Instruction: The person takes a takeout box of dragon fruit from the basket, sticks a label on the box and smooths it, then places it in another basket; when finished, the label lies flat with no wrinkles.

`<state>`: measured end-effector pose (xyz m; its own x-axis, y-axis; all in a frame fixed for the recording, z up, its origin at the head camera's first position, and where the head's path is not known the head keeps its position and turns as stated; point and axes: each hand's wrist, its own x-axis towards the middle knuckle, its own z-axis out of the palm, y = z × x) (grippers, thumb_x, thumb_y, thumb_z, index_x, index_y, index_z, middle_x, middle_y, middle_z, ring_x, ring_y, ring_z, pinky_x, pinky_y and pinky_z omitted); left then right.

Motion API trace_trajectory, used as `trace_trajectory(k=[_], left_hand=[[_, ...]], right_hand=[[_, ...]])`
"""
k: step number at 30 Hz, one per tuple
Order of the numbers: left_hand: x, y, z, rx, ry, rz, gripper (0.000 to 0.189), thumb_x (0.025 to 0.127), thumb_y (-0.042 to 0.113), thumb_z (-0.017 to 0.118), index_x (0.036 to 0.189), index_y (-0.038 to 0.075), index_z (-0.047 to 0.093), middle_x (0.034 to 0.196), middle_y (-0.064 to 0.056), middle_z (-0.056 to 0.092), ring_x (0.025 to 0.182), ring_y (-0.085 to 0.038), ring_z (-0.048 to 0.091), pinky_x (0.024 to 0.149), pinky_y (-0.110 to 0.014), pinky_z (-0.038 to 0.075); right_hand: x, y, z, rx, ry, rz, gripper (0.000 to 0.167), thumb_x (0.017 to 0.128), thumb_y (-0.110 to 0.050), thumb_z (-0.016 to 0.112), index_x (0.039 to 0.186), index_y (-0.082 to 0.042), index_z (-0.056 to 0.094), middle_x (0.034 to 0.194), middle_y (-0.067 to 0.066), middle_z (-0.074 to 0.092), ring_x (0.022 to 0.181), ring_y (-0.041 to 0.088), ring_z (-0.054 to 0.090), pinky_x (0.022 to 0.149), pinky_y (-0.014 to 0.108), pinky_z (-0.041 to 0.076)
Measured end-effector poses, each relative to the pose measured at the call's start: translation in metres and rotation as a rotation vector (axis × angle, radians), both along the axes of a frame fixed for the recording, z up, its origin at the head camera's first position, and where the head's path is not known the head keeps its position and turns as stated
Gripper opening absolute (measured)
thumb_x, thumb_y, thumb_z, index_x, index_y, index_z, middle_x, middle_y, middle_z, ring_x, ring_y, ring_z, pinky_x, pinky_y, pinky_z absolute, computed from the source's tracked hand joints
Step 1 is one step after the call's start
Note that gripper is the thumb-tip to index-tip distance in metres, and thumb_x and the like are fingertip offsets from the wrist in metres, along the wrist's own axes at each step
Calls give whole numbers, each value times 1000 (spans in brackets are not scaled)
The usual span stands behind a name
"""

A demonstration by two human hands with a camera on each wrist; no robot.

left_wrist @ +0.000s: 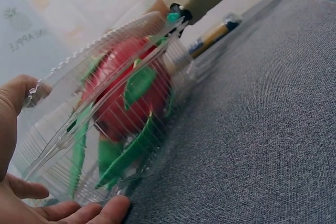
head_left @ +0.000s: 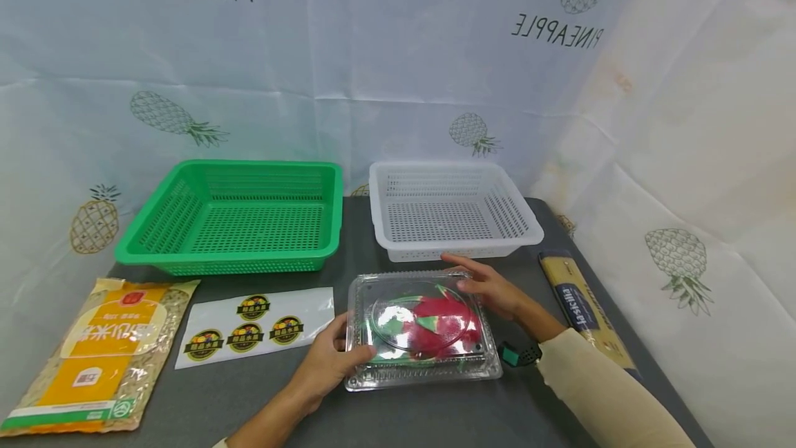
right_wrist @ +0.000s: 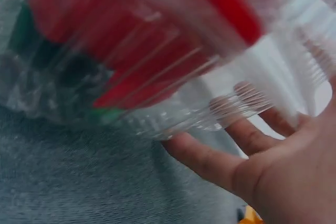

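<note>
A clear plastic clamshell box (head_left: 429, 372) with a ribbed rim and closed lid stands in front of me. Inside lies a red dragon fruit (head_left: 444, 323) with green leafy tips, also visible through the wall in the left wrist view. My left hand (head_left: 326, 361) grips the box's near left side, thumb over the lid, fingers along the lower edge (left_wrist: 86, 211). At the far right corner is my right hand (head_left: 494, 289), its fingers fairly straight against the box. In the right wrist view its spread fingers (right_wrist: 205, 161) touch the lower edge and side.
Behind stand a green basket (head_left: 230, 265) and a white basket (head_left: 448, 252). A sheet of round fruit stickers (head_left: 255, 327) and a grain bag (head_left: 102, 358) lie left. A pasta pack (head_left: 584, 310) lies right. A small black-green device (head_left: 519, 354) sits by my right wrist.
</note>
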<state>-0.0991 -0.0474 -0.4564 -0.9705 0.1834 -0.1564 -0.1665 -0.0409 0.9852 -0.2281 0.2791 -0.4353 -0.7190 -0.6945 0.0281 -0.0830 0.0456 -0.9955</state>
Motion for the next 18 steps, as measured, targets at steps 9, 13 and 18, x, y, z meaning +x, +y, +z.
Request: trace_trajectory(k=[9,13,18], left_hand=[[-1,-1,-2,8,6,9,77,80,9,75,145,-2,35,107,-13,54,78,-20,54,55,-28,46],[-1,-1,-2,6,5,14,77,80,9,75,145,-1,35,105,-14,54,77,-20,54,55,-28,46],[0,0,-3,3,-3,8,77,80,11,76,144,0,37,107,-15,54,80,-21,55,57,-29,47]], right_hand=[[0,-3,-13,-98,-94,8,52,99,-14,52,148,-9,38,145,27,30,119,31,51,87,51,48],[1,-4,-14,-113,-113,9,43,100,-12,50,141,-4,45,131,16,51,111,32,58,82,50,50],[4,-4,-12,-91,-128,-28,39,99,-9,52,136,1,48,126,12,58,109,31,60,82,49,51]])
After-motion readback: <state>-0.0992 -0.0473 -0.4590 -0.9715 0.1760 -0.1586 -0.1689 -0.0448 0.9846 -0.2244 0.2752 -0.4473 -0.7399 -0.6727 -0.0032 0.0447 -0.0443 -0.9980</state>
